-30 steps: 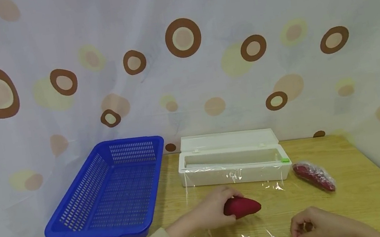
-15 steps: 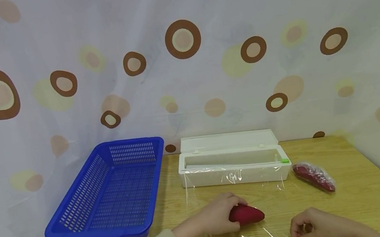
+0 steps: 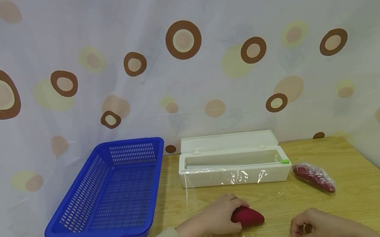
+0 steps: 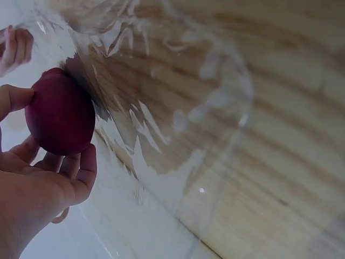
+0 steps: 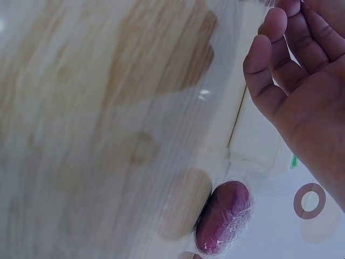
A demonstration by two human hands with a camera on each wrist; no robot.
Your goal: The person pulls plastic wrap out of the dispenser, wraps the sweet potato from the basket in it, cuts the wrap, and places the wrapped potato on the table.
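Observation:
A dark red sweet potato (image 3: 247, 216) lies in the grip of my left hand (image 3: 221, 215), thumb on one side and fingers on the other, as the left wrist view shows. Under it is a sheet of clear cling film (image 4: 161, 113), stretching from the white box toward the front of the table. At the front right, my right hand (image 3: 315, 226) pinches the film's edge between thumb and fingertips. Another sweet potato (image 3: 314, 176), wrapped in film, rests right of the box; the right wrist view shows the wrapped sweet potato (image 5: 223, 217) too.
The white cling film box (image 3: 236, 175), its lid raised, stands at the back with a green slider (image 3: 285, 161) at its right end. A blue plastic basket (image 3: 155, 182) occupies the left side of the wooden table (image 3: 352, 155). Behind hangs a patterned curtain (image 3: 219, 18).
My left hand has brought the sweet potato a little nearer the front edge and lowered it onto the film. The right hand has stayed in place.

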